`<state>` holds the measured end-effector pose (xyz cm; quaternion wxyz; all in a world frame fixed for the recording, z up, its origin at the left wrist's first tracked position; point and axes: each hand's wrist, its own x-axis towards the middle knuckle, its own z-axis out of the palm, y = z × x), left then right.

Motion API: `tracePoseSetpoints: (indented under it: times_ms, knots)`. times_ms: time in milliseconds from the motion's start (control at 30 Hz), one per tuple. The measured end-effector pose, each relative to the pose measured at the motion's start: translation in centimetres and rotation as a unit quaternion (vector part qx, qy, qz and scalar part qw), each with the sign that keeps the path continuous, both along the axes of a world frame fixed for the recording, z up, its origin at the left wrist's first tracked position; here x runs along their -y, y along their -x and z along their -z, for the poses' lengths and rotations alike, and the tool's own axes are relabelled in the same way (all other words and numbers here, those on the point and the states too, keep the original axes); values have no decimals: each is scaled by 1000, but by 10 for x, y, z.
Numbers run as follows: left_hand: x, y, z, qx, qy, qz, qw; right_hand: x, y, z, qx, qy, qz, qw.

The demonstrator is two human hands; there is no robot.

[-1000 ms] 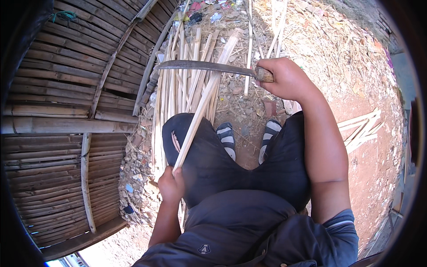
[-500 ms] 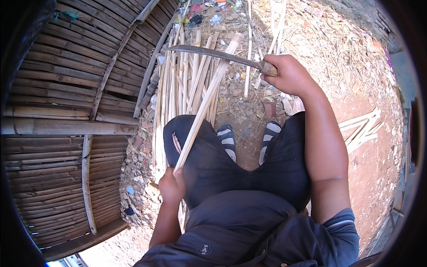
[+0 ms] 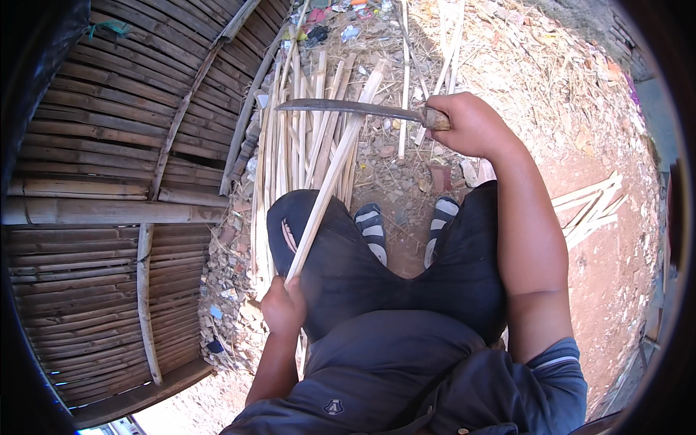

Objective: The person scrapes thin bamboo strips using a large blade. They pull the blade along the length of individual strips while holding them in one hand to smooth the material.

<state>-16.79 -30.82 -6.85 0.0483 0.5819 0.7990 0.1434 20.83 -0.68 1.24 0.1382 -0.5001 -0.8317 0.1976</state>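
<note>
"Item one?"
"Pale wooden strip (image 3: 328, 181), long, straight, centre-left; my left fingers (image 3: 293, 288) closed round its lower end."
"Item two?"
"Curved metal blade (image 3: 319, 106), upper centre, crossing it; my right fingers (image 3: 444, 103) grip its wooden handle (image 3: 436, 119)."

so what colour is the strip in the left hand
The strip is pale cream, clearest in the head view.
</note>
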Motion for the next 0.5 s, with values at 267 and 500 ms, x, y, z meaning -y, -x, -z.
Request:
tracePoseSetpoints:
  times_ms: [267,500]
  knots:
    - [0,0,0,4,-6,2,1000,19,26,-10,46,23,-102,993]
    - [1,1,4,10,-8,-5,1000,-1,2,-3,30,37,-19,999]
